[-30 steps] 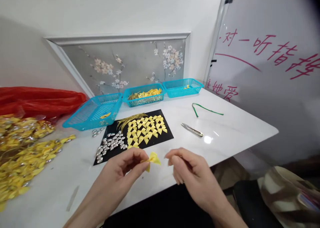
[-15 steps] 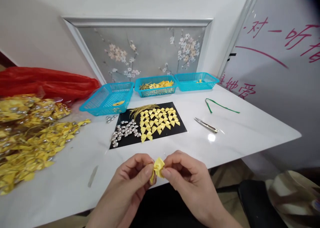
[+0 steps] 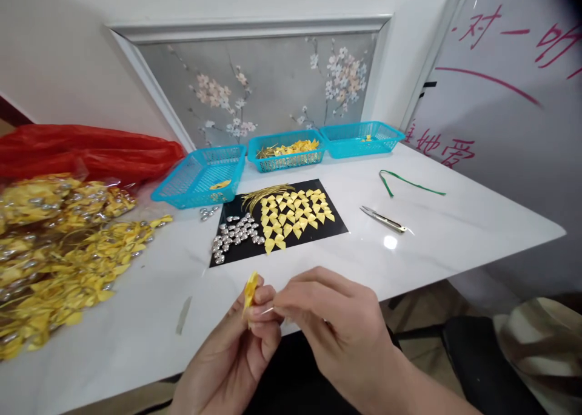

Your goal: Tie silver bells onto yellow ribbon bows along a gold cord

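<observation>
Crumpled red plastic (image 3: pixel 91 151) lies far left, a framed blossom panel (image 3: pixel 277 78) stands far centre — and, at right, a whiteboard (image 3: pixel 504 133) bears pinkish-red writing (image 3: pixel 515 32).

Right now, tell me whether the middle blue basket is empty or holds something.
Holds something: yellow pieces lie heaped in the middle blue basket.

Left hand (image 3: pixel 240 348) pinches yellow bow (image 3: pixel 250 290), edge-on. Right hand (image 3: pixel 345 324) pinches thin strand (image 3: pixel 267 310) just beside it. Beyond: black mat (image 3: pixel 245 255) bearing beads (image 3: pixel 226 239), more bows (image 3: pixel 270 245); snips (image 3: pixel 382 219) lie right of mat.
</observation>
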Demonstrator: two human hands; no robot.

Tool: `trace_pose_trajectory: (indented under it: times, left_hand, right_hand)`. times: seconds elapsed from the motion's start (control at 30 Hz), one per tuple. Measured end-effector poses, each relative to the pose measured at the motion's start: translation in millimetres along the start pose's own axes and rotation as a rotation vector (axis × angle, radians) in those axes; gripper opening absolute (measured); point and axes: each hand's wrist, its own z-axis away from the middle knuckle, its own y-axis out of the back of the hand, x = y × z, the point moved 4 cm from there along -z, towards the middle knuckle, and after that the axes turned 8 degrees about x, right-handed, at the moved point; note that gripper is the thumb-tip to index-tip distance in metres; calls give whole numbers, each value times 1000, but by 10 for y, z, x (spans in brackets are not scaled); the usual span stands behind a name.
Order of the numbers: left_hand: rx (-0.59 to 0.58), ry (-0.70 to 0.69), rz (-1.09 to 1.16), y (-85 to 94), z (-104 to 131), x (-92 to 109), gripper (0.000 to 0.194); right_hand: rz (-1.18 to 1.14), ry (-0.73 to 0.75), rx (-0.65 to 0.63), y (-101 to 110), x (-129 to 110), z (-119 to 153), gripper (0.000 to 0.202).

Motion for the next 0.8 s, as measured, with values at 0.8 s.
trace_pose_trajectory:
  times: [0.8]
  left_hand:
    - [-239, -438, -512, 70, 29, 160, 19]
  right_hand:
    - [313, 142, 14, 10, -56, -16, 29]
